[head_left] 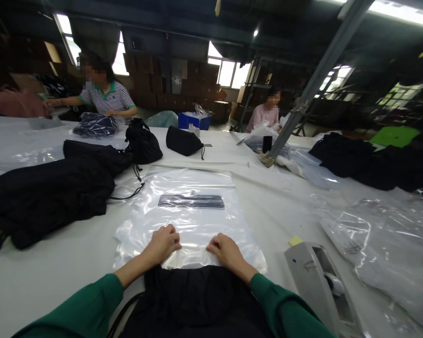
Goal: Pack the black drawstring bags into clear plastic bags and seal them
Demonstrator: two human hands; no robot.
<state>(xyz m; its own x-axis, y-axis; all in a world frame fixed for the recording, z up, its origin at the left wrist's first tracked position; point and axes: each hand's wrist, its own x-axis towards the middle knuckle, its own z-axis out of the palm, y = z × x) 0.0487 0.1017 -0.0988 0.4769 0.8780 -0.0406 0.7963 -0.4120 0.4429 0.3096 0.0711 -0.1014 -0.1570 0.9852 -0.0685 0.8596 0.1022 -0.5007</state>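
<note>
A clear plastic bag (pixel 190 220) with a dark printed label lies flat on the white table in front of me. My left hand (pixel 162 244) and my right hand (pixel 226 251) rest on its near edge, fingers curled and pinching the plastic at the bag's opening. A black garment (pixel 193 300) lies just below my hands, between my green sleeves, touching the bag's edge.
A pile of black garments (pixel 49 188) lies to my left, with black drawstring pouches (pixel 143 143) beyond. A tape dispenser (pixel 320 281) and loose plastic bags (pixel 391 244) sit right. A metal pole (pixel 303 98) rises from the table. Two other people work at the far side.
</note>
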